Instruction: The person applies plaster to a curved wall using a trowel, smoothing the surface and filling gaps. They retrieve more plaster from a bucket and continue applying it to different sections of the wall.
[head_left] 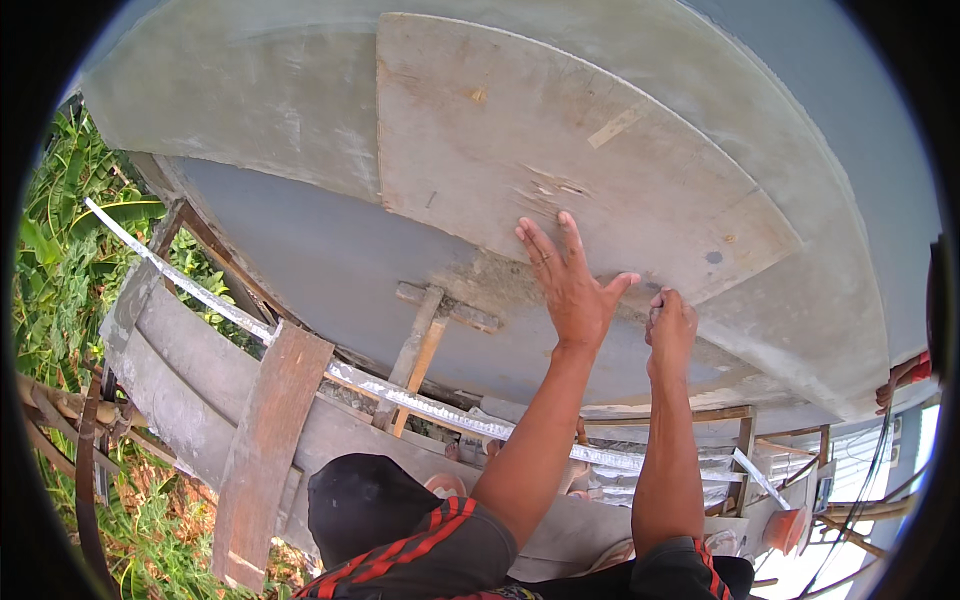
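Observation:
A large, thin plywood sheet (560,120) with one rounded edge lies against the grey cement surface (250,95). Splintered spots show near its middle. My left hand (575,290) is open, with fingers spread and pressed toward the sheet's lower edge; a ring is on one finger. Close beside it, my right hand (672,325) is closed at the same edge, near the corner on the right. Whatever its curled fingers may hold is hidden.
A wooden T-shaped prop (425,330) stands below the cement. A brown plank (275,440) crosses the grey boards, beside a whitish bar (420,405). An orange container (786,528) hangs lower right. Another person's hand (886,392) appears at far right. Plants (60,230) grow at left.

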